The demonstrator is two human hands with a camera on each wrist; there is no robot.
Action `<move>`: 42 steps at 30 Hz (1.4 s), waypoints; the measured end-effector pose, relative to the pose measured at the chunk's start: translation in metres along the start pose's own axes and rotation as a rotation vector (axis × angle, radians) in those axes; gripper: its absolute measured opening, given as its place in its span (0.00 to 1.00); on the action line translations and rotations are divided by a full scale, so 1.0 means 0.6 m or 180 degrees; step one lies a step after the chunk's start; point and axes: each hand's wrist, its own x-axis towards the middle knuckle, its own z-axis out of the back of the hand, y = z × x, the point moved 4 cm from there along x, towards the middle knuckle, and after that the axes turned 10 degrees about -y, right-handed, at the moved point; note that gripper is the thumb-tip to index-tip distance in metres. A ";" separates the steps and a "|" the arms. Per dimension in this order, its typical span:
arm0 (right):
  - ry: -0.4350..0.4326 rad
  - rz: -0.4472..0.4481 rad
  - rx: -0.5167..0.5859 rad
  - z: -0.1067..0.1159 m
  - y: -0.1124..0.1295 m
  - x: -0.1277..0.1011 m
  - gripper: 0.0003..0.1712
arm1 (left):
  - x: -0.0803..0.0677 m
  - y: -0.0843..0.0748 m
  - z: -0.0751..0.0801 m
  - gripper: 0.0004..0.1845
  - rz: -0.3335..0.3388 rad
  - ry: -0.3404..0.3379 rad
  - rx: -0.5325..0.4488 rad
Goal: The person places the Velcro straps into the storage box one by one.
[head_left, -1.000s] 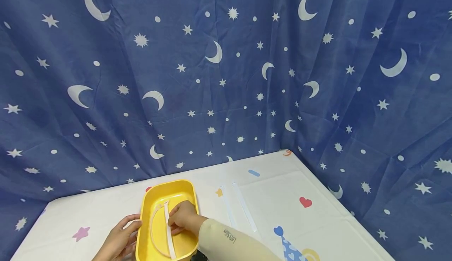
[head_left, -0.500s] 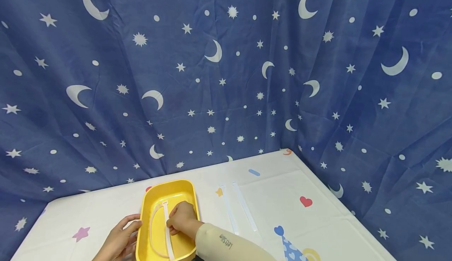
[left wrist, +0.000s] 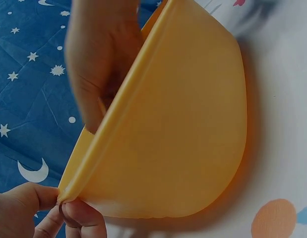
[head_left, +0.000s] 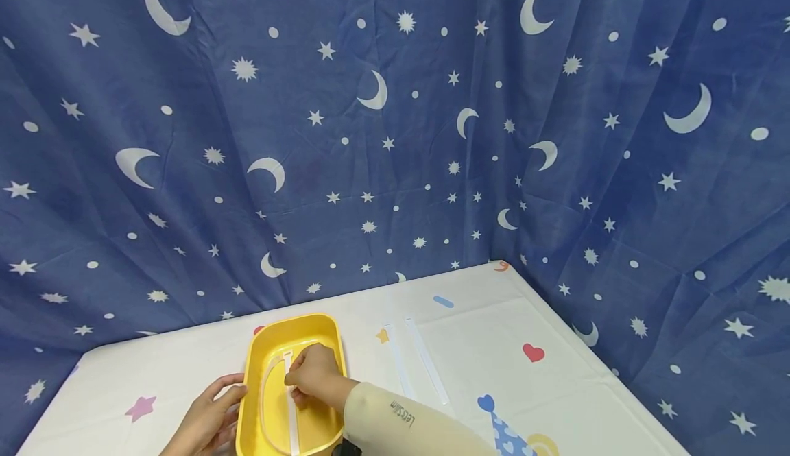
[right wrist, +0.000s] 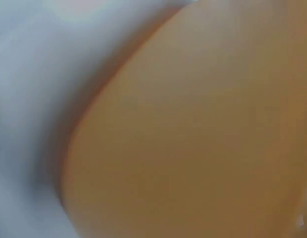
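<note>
A yellow rectangular tub (head_left: 248, 411) stands on the table, its outer wall filling much of both wrist views. My left hand (head_left: 210, 416) grips the tub's left side; in the left wrist view its thumb and curled fingers pinch the rim at a corner. Inside the tub lies a white strap (head_left: 292, 422) with a buckle-like end toward the back, and a thin pale band (head_left: 264, 401) bows out to its left. My right hand (head_left: 316, 374) reaches in over the right rim, thumb and fingertips pinching the strap near its middle. The right wrist view shows only blurred yellow wall.
Two more white straps (head_left: 427, 361) lie lengthwise on the white patterned tablecloth (head_left: 580, 415), right of the tub. A blue curtain (head_left: 395, 134) with moons and stars hangs behind the table and along its right side.
My right hand has shifted slightly back and left inside the tub, and the strap's near end has moved a little left with it. My left hand and the tub have stayed nearly still.
</note>
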 end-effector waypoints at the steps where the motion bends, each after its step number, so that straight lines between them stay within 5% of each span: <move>1: 0.0054 0.0043 0.0010 0.006 0.011 -0.002 0.14 | 0.001 0.000 0.001 0.26 -0.0005 -0.0006 0.0011; 7: 0.0325 0.0227 -0.0041 0.054 0.076 0.008 0.10 | 0.003 0.002 0.006 0.26 -0.0002 -0.0036 0.0037; 13: 0.0211 0.0301 -0.0234 0.144 0.099 0.061 0.06 | 0.003 0.003 0.007 0.26 0.0007 -0.0031 0.0000; 21: -0.0234 0.0125 -0.0231 0.305 0.035 0.125 0.08 | 0.001 0.002 0.005 0.25 -0.0013 -0.0046 0.0025; 25: -0.0447 -0.0002 -0.0423 0.355 -0.017 0.137 0.09 | 0.000 0.002 0.005 0.25 -0.0005 -0.0052 -0.0016; 34: -0.0468 0.0053 -0.0898 0.377 -0.123 0.126 0.11 | -0.001 0.000 0.002 0.26 0.0022 -0.0061 -0.0007; 42: -0.0404 0.0160 -0.1031 0.356 -0.162 0.114 0.12 | -0.001 0.000 0.001 0.25 0.0038 -0.0060 -0.0014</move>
